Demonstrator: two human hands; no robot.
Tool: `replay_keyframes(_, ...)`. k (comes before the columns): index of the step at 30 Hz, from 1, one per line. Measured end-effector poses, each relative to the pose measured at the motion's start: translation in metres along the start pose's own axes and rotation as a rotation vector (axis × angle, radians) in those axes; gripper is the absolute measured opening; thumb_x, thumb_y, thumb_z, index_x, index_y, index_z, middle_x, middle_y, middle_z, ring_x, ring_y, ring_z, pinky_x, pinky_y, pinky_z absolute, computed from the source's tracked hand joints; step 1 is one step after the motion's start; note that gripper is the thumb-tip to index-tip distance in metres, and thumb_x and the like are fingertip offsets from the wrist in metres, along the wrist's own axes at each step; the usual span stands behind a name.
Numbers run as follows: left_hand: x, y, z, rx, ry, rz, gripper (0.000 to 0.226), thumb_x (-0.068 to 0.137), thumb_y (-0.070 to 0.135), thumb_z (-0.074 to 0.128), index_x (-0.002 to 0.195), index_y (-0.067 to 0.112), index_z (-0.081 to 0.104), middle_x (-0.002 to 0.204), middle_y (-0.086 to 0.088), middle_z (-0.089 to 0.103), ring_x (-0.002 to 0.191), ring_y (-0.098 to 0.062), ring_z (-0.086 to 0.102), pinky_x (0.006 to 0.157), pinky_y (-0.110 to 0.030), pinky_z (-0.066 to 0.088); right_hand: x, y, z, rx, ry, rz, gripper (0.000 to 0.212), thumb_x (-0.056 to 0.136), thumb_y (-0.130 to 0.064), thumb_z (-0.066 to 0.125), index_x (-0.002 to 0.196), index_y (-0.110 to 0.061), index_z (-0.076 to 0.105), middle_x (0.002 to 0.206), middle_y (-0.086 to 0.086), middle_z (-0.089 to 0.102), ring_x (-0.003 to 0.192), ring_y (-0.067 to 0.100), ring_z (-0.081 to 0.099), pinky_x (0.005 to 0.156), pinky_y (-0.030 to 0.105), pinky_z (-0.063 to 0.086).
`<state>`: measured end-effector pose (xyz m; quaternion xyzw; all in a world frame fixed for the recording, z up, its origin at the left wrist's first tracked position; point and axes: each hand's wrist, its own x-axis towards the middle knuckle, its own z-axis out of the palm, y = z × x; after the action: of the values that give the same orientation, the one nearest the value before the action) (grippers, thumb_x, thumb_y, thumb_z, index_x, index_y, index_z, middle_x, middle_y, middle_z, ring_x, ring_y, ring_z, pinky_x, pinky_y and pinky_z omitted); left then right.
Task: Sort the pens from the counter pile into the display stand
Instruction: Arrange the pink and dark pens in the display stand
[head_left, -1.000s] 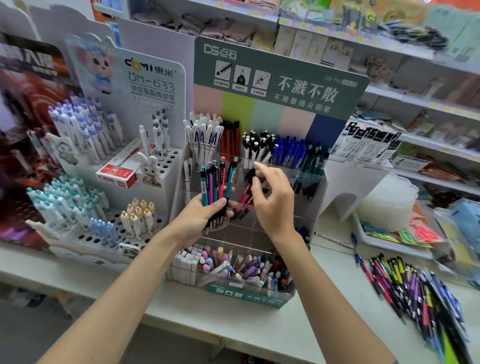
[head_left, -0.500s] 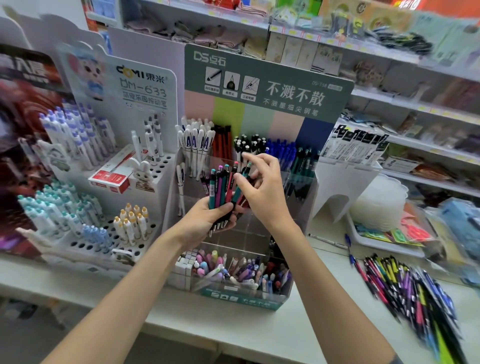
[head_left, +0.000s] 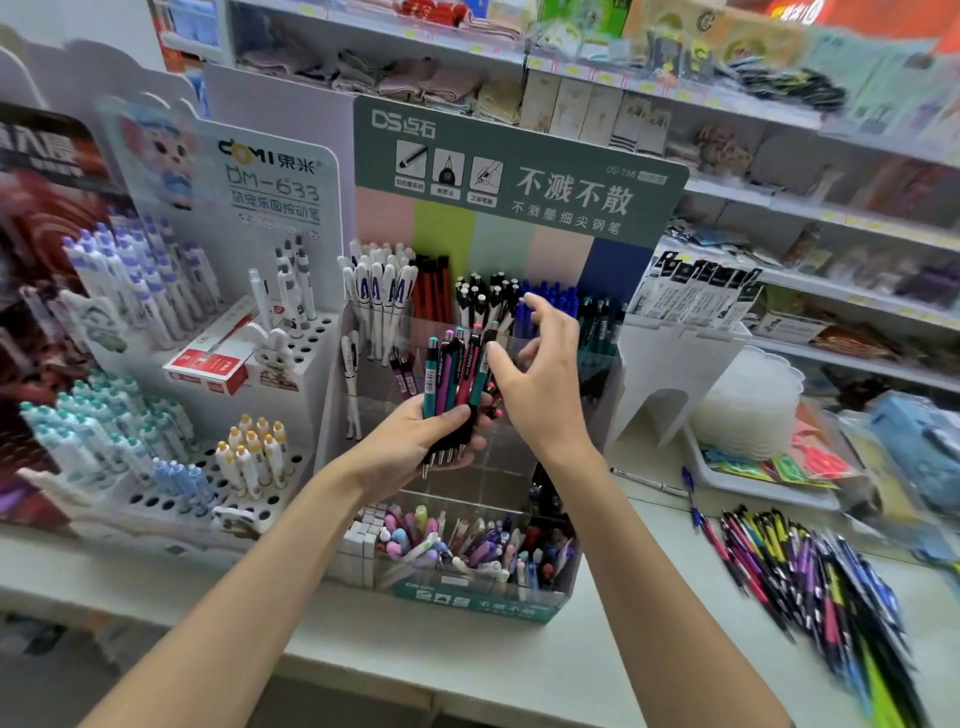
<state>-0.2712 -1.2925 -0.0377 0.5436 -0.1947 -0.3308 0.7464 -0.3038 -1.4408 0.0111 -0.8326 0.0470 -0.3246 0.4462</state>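
My left hand (head_left: 410, 447) grips a bundle of pens (head_left: 452, 374) upright, with teal, purple, red and black barrels, in front of the clear display stand (head_left: 602, 364) under its green header. My right hand (head_left: 545, 384) hovers just right of the bundle's tops with its fingers spread. Its thumb is close to a teal pen and the hand holds nothing that I can see. The stand's back rows hold white, red, black and blue pens. The pile of mixed pens (head_left: 805, 566) lies on the counter at the right.
A white DOMI pen stand (head_left: 311, 364) stands to the left. The clear stand's front bin (head_left: 467, 577) holds erasers and small pens. A white tray (head_left: 753, 486) and a loose blue pen (head_left: 691, 499) lie at the right. The counter edge (head_left: 467, 670) runs below my arms.
My right hand came back out of the stand's compartment to the tops of the bundle and spread its fingers. My left hand kept its hold on the bundle.
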Motion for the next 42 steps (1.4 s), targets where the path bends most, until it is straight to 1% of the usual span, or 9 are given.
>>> replay_keyframes(4,0.004,0.000,0.006,0.023,-0.054,-0.021,0.025,0.103,0.018,0.046,0.117,0.002,0.059,0.095,-0.010,0.066,0.078,-0.018,0.065,0.070,-0.029,0.058,-0.002,0.002,-0.011,0.107,-0.170,-0.047,0.029,0.091,-0.004,0.063,0.117,-0.015,0.058,0.091,0.003,0.062,0.078,0.015,0.060,0.071,0.024,0.051)
replay_keyframes(9,0.012,-0.004,0.012,-0.053,-0.113,-0.061,0.023,0.102,0.019,0.049,0.117,0.003,0.056,0.084,-0.006,0.059,0.070,-0.015,0.057,0.068,-0.028,0.053,0.000,0.005,-0.016,0.062,-0.126,0.102,0.059,0.092,-0.022,0.066,0.144,-0.025,0.037,0.117,-0.005,0.048,0.082,0.009,0.052,0.074,0.014,0.047)
replay_keyframes(14,0.016,-0.009,0.017,0.004,-0.085,-0.080,0.031,0.096,0.028,0.054,0.116,0.005,0.058,0.093,-0.010,0.068,0.078,-0.019,0.065,0.073,-0.031,0.057,0.001,0.009,-0.030,0.075,-0.156,-0.019,0.029,0.089,-0.010,0.068,0.111,-0.026,0.057,0.095,-0.001,0.056,0.072,0.006,0.049,0.068,0.016,0.044)
replay_keyframes(19,0.020,-0.012,0.023,0.126,-0.159,-0.047,0.040,0.101,0.040,0.044,0.115,0.004,0.053,0.082,-0.004,0.056,0.069,-0.014,0.052,0.061,-0.026,0.046,0.009,0.009,-0.038,-0.098,-0.316,-0.042,0.043,0.097,-0.014,0.057,0.138,-0.023,0.053,0.095,-0.005,0.045,0.069,0.002,0.043,0.072,0.009,0.039)
replay_keyframes(23,0.023,-0.014,0.024,0.141,-0.129,-0.003,0.041,0.098,0.045,0.043,0.110,0.007,0.051,0.080,-0.003,0.053,0.067,-0.012,0.047,0.059,-0.025,0.041,0.012,0.012,-0.045,-0.130,-0.299,-0.051,0.021,0.092,-0.020,0.066,0.113,-0.021,0.066,0.098,-0.004,0.051,0.067,0.003,0.046,0.070,0.010,0.042)
replay_keyframes(28,0.029,-0.012,0.033,0.340,-0.105,0.056,0.035,0.098,0.043,0.044,0.103,0.009,0.044,0.076,0.000,0.049,0.063,-0.010,0.043,0.055,-0.023,0.036,0.008,0.014,-0.042,-0.115,-0.311,-0.018,0.052,0.083,-0.046,0.073,0.129,-0.026,0.060,0.101,-0.012,0.046,0.088,-0.002,0.048,0.079,0.010,0.039)
replay_keyframes(33,0.030,-0.011,0.039,0.322,-0.054,0.115,0.042,0.093,0.051,0.044,0.104,0.010,0.042,0.074,0.001,0.048,0.060,-0.009,0.039,0.053,-0.021,0.030,0.008,0.020,-0.038,-0.071,-0.171,-0.029,0.043,0.086,-0.022,0.072,0.127,-0.023,0.060,0.106,-0.004,0.053,0.093,0.003,0.053,0.080,0.006,0.040)
replay_keyframes(38,0.032,-0.009,0.035,0.327,0.004,0.137,0.032,0.099,0.045,0.040,0.103,0.014,0.047,0.074,-0.002,0.052,0.057,-0.009,0.040,0.051,-0.021,0.029,0.016,0.027,-0.048,-0.092,-0.316,0.026,0.051,0.090,-0.021,0.066,0.139,-0.028,0.052,0.101,-0.005,0.051,0.072,0.003,0.047,0.072,0.015,0.041)
replay_keyframes(42,0.033,-0.012,0.031,0.302,-0.011,0.123,0.029,0.097,0.045,0.044,0.101,0.016,0.049,0.072,-0.001,0.054,0.057,-0.009,0.041,0.052,-0.022,0.030,0.023,0.030,-0.055,-0.074,-0.407,0.002,0.043,0.089,-0.022,0.069,0.129,-0.031,0.056,0.101,-0.001,0.054,0.071,0.010,0.049,0.072,0.027,0.050)
